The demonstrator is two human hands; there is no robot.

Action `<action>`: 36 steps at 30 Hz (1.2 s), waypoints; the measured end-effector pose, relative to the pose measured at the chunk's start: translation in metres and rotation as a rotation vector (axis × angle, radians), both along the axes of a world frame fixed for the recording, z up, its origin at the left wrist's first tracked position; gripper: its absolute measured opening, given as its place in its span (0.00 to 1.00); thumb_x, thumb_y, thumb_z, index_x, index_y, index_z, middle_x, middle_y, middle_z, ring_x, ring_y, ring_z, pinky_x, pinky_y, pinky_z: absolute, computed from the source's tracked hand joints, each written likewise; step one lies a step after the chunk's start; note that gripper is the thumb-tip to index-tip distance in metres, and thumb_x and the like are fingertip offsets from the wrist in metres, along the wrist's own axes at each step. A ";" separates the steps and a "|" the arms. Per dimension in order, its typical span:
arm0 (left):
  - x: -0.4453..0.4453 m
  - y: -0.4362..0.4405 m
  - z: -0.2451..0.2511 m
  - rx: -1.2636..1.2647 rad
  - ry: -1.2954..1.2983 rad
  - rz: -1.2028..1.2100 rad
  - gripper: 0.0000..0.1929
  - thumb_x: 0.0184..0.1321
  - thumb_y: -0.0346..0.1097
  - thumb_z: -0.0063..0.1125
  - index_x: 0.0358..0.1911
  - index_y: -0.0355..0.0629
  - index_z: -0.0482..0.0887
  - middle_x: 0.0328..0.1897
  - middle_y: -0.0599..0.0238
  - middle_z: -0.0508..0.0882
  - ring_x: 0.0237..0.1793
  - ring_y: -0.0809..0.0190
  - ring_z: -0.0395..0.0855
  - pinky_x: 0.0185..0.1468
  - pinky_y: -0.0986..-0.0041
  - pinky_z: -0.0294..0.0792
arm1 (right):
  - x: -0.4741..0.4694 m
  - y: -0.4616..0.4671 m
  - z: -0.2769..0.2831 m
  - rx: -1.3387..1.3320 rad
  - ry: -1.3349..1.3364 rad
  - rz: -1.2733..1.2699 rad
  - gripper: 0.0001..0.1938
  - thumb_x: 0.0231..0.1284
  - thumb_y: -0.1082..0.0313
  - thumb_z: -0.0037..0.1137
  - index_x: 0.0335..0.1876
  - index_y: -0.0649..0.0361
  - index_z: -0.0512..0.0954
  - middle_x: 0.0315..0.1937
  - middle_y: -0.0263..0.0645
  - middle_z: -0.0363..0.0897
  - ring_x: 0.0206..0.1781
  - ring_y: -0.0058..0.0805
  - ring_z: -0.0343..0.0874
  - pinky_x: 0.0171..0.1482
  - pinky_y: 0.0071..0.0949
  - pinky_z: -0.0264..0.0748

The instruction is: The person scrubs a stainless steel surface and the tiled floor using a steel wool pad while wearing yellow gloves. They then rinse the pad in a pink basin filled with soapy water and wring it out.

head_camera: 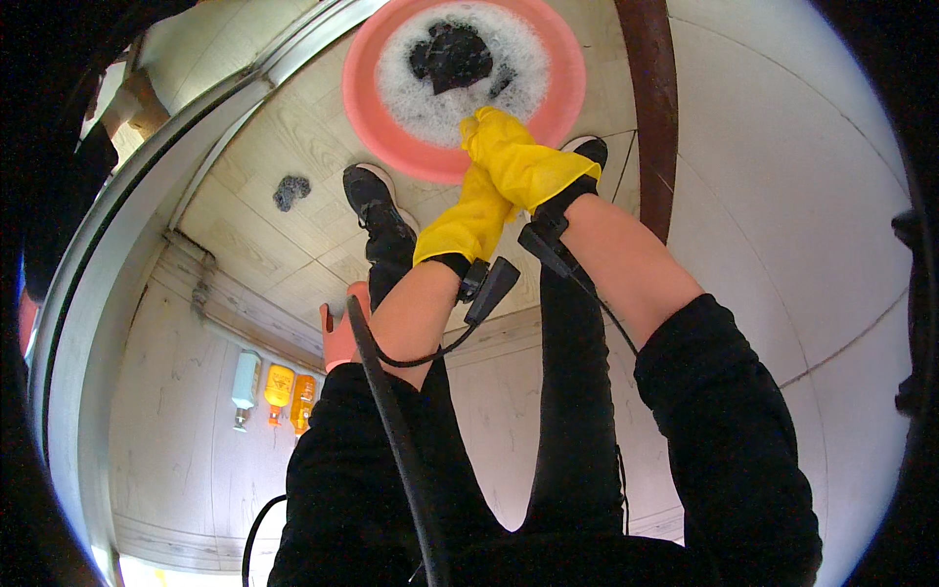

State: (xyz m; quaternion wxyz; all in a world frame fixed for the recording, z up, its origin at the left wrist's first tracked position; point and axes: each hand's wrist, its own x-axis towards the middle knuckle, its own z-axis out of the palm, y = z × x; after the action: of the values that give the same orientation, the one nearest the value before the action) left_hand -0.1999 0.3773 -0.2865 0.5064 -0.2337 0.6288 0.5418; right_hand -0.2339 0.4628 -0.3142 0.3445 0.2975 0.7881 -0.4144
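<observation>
Yellow rubber gloves cover both of my hands, which meet at the near rim of a pink plastic basin [357,95]. My right hand [506,147] lies over my left hand [477,202], with its fingers curled near the suds. Most of the left fingers are hidden under the right glove, and whether anything is held between them cannot be seen. White foam [411,110] covers the water in the basin. A wet black cloth [455,59] rises out of the foam beyond my hands.
A dark crumpled scrubber or mesh [291,192] lies on the tiled floor. Pump bottles, one pale blue [246,385], one yellow [279,385] and one orange [302,402], stand at left by a pink plastic object [339,341]. A dark brown strip [653,110] borders the right; a metal-framed track [176,139] curves left.
</observation>
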 end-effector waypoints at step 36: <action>-0.103 -0.039 0.015 0.068 0.272 0.625 0.18 0.62 0.30 0.68 0.54 0.33 0.81 0.50 0.51 0.86 0.47 0.49 0.89 0.51 0.61 0.85 | 0.035 -0.003 0.190 -0.666 0.048 -0.728 0.32 0.67 0.34 0.57 0.44 0.65 0.83 0.35 0.38 0.86 0.38 0.24 0.82 0.42 0.27 0.75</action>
State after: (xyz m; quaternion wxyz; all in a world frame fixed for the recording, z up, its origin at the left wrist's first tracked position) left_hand -0.3033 0.3387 -0.2712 0.2348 -0.3239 0.5700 0.7176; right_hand -0.1992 0.4594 -0.1245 0.2353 0.4176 0.4656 -0.7440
